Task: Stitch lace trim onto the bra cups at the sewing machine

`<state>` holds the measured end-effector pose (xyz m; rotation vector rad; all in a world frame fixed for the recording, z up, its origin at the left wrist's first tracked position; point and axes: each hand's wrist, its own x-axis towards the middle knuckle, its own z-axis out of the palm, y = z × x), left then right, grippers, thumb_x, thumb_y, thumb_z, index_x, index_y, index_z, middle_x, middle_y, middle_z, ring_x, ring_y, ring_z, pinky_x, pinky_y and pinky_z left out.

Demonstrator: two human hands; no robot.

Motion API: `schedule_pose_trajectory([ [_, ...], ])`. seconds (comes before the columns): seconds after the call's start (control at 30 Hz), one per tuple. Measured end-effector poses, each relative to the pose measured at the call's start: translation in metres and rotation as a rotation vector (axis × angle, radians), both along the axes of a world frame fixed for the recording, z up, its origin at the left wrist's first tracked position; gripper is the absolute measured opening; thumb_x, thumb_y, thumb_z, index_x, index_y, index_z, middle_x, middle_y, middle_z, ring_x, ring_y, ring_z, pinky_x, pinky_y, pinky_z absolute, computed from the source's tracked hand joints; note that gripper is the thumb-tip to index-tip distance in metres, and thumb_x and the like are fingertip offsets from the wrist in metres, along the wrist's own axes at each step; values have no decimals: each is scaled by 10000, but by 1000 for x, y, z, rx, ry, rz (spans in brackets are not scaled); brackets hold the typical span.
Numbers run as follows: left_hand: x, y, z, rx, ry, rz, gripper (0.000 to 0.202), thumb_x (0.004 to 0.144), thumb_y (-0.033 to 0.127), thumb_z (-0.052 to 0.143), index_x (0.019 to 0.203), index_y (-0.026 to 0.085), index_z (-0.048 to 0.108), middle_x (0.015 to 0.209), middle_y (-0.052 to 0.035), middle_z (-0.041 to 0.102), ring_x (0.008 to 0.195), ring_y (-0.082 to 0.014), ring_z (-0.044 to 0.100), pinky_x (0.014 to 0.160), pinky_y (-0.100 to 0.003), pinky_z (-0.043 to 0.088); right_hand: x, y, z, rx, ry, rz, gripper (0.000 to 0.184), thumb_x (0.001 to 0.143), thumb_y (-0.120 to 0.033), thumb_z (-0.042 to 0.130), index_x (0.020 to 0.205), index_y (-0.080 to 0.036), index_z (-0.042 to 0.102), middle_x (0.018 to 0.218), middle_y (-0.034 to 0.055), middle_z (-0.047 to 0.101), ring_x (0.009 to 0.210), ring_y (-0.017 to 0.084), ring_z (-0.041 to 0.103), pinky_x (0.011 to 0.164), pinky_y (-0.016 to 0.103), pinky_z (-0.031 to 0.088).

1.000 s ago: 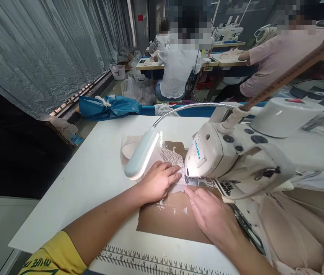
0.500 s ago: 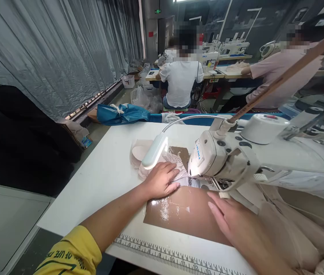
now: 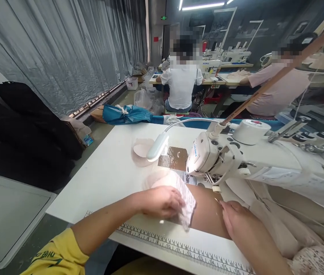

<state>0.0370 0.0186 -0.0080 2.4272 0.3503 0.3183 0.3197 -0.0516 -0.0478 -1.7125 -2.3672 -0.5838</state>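
Note:
My left hand (image 3: 164,201) is closed on a pale pink lace piece of fabric (image 3: 189,206), which hangs toward the table's front edge. The fabric lies in front of the sewing machine's needle area, apart from the presser foot as far as I can see. To the right, my right hand (image 3: 238,215) is pinched, and a thin pale tip (image 3: 217,200) sticks out from its fingers; its kind is too small to tell. Both hands are by the white sewing machine (image 3: 204,154), over a brown plate (image 3: 207,214) on the white table (image 3: 107,172).
A lamp (image 3: 156,147) on a bendable neck lights the needle area. Beyond it lies a sheer pale ring of fabric (image 3: 140,154). Beige fabric pieces (image 3: 282,229) are piled at the right. A printed ruler (image 3: 162,242) runs along the front edge. Co-workers (image 3: 181,86) sit ahead at other machines.
My left hand has drawn the lace fabric away from the needle toward me and now grips it instead of lying flat. My right hand has gone from outstretched fingers to a pinch.

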Motion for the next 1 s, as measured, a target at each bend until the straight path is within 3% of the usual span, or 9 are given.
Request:
schedule_pose_trajectory([
  [0.03, 0, -6, 4, -58, -1, -49, 234, 809, 170, 589, 1019, 172, 693, 1142, -78, 668, 1100, -191, 584, 1061, -299, 372, 0, 0, 1, 16, 34, 12, 277, 872, -110, 417, 676, -151, 607, 615, 44, 604, 493, 155, 579, 456, 260, 390],
  [0.1, -1, -10, 10, -136, -17, 2, 319, 781, 250, 649, 1090, 173, 670, 1199, -93, 633, 1142, -215, 557, 1045, -318, 392, 0, -1, 3, 35, 80, 12, 362, 932, -205, 362, 613, -177, 530, 592, 35, 591, 504, 153, 581, 464, 260, 379],
  [0.27, -8, 22, 12, -182, -118, 527, 539, 732, 364, 699, 1228, 184, 588, 1333, -114, 523, 1242, -269, 465, 1059, -390, 361, -2, -6, 13, 34, 137, 99, 287, 960, -279, 355, 778, -187, 558, 654, 21, 658, 531, 154, 594, 509, 270, 389],
  [0.33, -8, 37, 6, -280, -45, 614, 679, 689, 364, 729, 1304, 172, 517, 1340, -132, 514, 1224, -293, 480, 1038, -410, 372, -5, -7, 16, 31, 206, 145, 242, 962, -271, 367, 860, -184, 570, 737, 33, 692, 600, 157, 627, 579, 271, 427],
  [0.43, -6, 49, -5, -456, 13, 609, 685, 685, 333, 725, 1307, 149, 506, 1176, -125, 620, 1064, -273, 582, 917, -369, 447, -9, -9, 18, 2, 309, 153, 224, 961, -294, 383, 922, -184, 574, 779, 45, 708, 635, 160, 652, 606, 269, 453],
  [0.53, -4, 47, -15, -603, -59, 564, 486, 704, 305, 704, 1152, 148, 605, 987, -75, 658, 856, -202, 616, 733, -279, 470, -14, -9, 20, -124, 412, 121, 259, 958, -339, 364, 999, -204, 581, 798, 38, 724, 613, 166, 662, 537, 265, 465],
  [0.63, -3, 43, -19, -733, -121, 507, 320, 694, 325, 719, 947, 142, 652, 855, -36, 639, 727, -144, 581, 615, -224, 431, -27, -6, 29, -328, 596, 46, 326, 960, -386, 319, 1100, -244, 577, 1004, 40, 718, 839, 196, 685, 643, 287, 517],
  [0.8, -3, 36, -13, -779, -167, 504, 281, 677, 365, 746, 822, 138, 662, 754, -7, 602, 666, -109, 527, 586, -208, 402, -53, 9, 42, -558, 848, 60, 429, 942, -460, 323, 1229, -274, 582, 1237, 23, 627, 1176, 235, 542, 933, 382, 465],
  [1.0, -5, 29, -3, -840, -193, 404, 304, 700, 388, 740, 871, 138, 714, 818, -37, 666, 753, -146, 586, 686, -242, 452, -64, 25, 45, -642, 956, 83, 418, 848, -470, 502, 1165, -246, 656, 1185, 72, 656, 1109, 267, 586, 982, 417, 438],
])
